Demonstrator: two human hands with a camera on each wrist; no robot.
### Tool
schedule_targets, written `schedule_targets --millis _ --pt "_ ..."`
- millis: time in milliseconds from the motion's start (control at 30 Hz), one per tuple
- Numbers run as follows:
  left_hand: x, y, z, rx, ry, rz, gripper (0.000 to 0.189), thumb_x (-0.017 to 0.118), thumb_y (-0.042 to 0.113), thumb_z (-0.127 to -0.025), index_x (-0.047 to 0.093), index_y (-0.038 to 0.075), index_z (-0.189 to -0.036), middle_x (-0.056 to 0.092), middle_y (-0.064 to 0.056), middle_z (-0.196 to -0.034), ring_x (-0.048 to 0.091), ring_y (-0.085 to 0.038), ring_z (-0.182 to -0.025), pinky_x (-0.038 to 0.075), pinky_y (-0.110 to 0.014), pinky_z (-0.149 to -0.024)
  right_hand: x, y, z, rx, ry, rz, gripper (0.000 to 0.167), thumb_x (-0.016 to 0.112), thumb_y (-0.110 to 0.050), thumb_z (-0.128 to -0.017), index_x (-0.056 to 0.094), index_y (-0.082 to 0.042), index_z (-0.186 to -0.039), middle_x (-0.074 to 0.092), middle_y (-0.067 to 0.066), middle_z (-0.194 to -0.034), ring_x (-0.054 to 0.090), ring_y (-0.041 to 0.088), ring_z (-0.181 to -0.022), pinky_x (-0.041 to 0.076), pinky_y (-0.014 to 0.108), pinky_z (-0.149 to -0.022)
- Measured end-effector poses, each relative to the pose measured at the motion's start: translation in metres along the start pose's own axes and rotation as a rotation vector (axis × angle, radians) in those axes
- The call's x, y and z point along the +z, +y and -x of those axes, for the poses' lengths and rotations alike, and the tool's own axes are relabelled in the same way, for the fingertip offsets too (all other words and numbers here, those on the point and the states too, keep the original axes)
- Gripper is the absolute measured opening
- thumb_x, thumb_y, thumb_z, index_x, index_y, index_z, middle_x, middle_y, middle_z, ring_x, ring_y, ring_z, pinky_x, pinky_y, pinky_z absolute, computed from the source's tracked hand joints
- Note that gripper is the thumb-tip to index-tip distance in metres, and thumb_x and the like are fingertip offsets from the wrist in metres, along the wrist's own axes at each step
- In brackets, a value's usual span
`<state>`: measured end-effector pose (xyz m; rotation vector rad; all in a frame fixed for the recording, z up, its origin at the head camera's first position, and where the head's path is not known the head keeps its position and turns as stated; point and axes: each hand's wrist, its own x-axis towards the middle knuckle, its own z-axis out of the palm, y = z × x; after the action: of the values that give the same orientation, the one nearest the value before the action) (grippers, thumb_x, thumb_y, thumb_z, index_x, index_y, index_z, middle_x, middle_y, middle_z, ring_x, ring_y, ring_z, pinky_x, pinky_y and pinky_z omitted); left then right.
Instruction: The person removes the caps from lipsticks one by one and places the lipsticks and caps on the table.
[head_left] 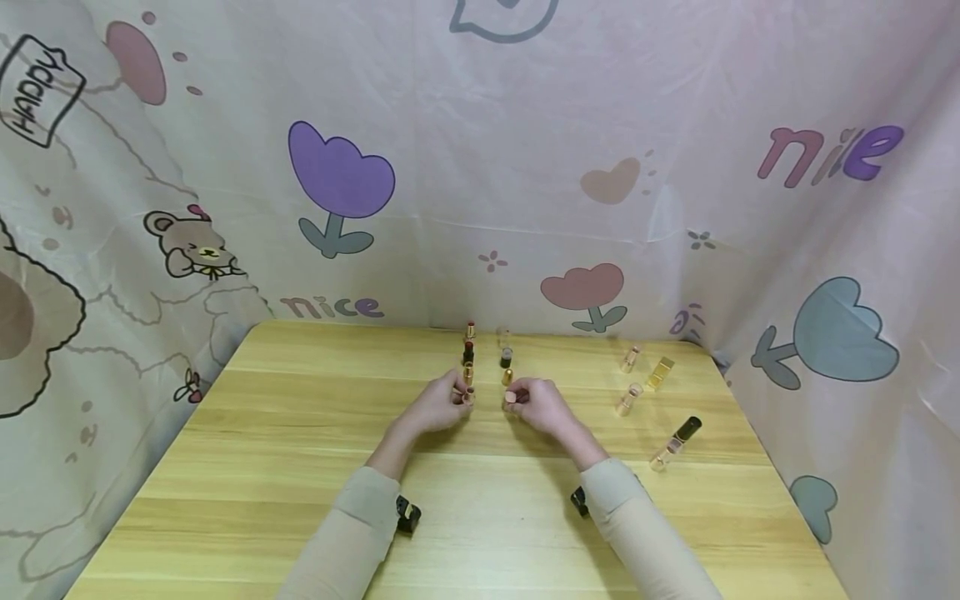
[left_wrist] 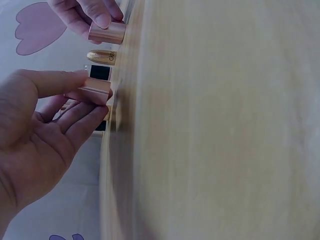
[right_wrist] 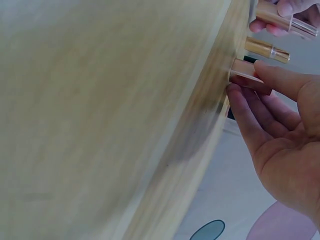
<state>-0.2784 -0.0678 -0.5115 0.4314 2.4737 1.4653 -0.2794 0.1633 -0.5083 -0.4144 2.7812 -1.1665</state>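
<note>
At the middle of the wooden table my left hand (head_left: 437, 406) pinches an uncapped rose-gold lipstick tube (left_wrist: 95, 91) between thumb and fingers. Opposite it, my right hand (head_left: 542, 406) grips a rose-gold lipstick cap (right_wrist: 244, 75), which stands at the tabletop. Beyond the left hand runs a line of uncapped lipsticks: a gold one (head_left: 468, 372), a black one (head_left: 468, 354) and a red-tipped one (head_left: 471, 332) at the back. Beyond the right hand stand a pointed gold cap (head_left: 508, 377), a dark cap (head_left: 506, 359) and a clear cap (head_left: 504, 337).
Several lipsticks lie on the right of the table (head_left: 247, 467): a pink one (head_left: 630, 359), a gold one (head_left: 661, 373), a clear-ended one (head_left: 629, 399) and a long black-topped tube (head_left: 677, 443). A patterned curtain (head_left: 450, 167) hangs behind the table.
</note>
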Motion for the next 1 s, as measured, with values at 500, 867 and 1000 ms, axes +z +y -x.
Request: schedule_targets --millis 500,867,1000 --pt "0.001 -0.001 -0.002 0.041 -0.008 -0.105 0.02 0.07 -0.008 -0.091 0.055 0.001 -0.102 0.061 -0.007 -0.093 0.058 -0.016 -0.086 0.053 -0.028 -0.076 -0.003 -0.003 0.004 0.001 0.011 0.031 0.026 0.082 -0.003 -0.087 0.074 0.003 -0.111 0.075 0.009 -0.097 0.071 0.02 -0.09 0.062 0.033 -0.085" --pt "0.0 -0.003 -0.003 0.025 -0.004 -0.099 0.021 0.071 -0.008 -0.09 0.057 0.0 -0.104 0.065 -0.01 -0.099 0.065 -0.02 -0.093 0.058 -0.03 -0.08 -0.019 -0.006 0.024 -0.026 0.325 -0.249 0.039 0.078 -0.007 -0.091 0.068 0.003 -0.127 0.071 0.018 -0.124 0.068 0.035 -0.114 0.056 0.042 -0.103" --pt "0.0 -0.002 -0.002 0.014 0.001 -0.094 0.021 0.071 -0.008 -0.091 0.058 -0.001 -0.105 0.065 -0.009 -0.098 0.066 -0.02 -0.094 0.059 -0.032 -0.082 -0.026 -0.005 0.031 -0.073 0.492 -0.328 0.039 0.075 -0.001 -0.091 0.066 0.006 -0.128 0.069 0.021 -0.126 0.066 0.038 -0.118 0.054 0.04 -0.106"
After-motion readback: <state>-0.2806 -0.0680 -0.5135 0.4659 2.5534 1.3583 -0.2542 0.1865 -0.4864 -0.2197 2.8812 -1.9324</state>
